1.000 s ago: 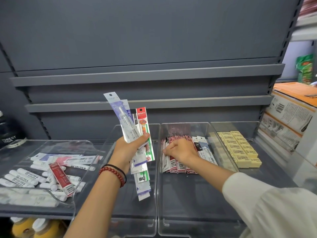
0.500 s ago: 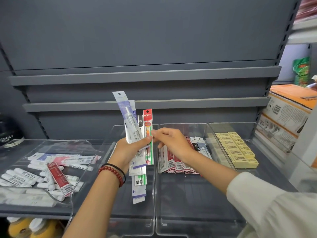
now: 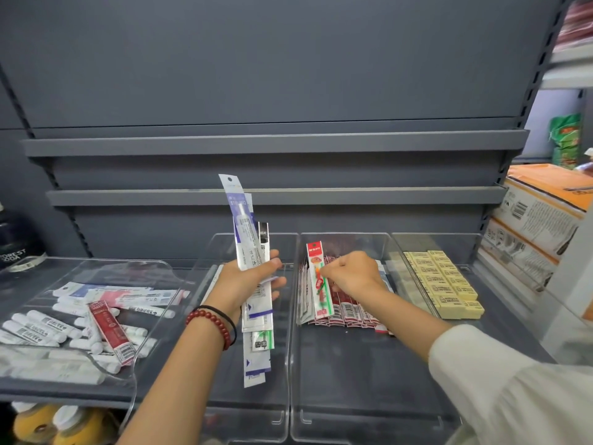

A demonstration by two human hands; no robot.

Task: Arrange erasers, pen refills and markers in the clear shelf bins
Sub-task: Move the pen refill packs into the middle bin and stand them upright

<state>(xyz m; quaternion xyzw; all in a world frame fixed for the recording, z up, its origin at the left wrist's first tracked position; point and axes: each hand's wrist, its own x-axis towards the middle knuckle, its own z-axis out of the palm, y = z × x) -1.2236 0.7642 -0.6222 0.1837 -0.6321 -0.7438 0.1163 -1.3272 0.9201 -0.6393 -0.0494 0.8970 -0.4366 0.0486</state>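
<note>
My left hand [image 3: 245, 279] grips a bundle of white and purple pen refill packs [image 3: 248, 242], held upright over the middle-left clear bin [image 3: 290, 364]. My right hand [image 3: 351, 273] pinches one red-and-green refill pack [image 3: 317, 281] over the middle-right clear bin [image 3: 369, 380], at the left end of a row of red refill packs [image 3: 349, 311] lying there. Yellow erasers [image 3: 446, 281] are stacked in rows in the far-right clear bin [image 3: 401, 248]. White markers [image 3: 48, 329] and a red pack [image 3: 110, 332] lie loose in the left clear bin [image 3: 154, 342].
Two bare grey shelves [image 3: 276, 142] run above the bins. Cardboard boxes [image 3: 539, 226] stand at the right. A dark bottle [image 3: 16, 245] sits at the far left. Yellow bottles with white caps [image 3: 48, 422] show on the shelf below.
My right hand took the red-and-green pack out of the left hand's bundle and carried it right, over the bin with the red packs. The left hand keeps holding the other packs.
</note>
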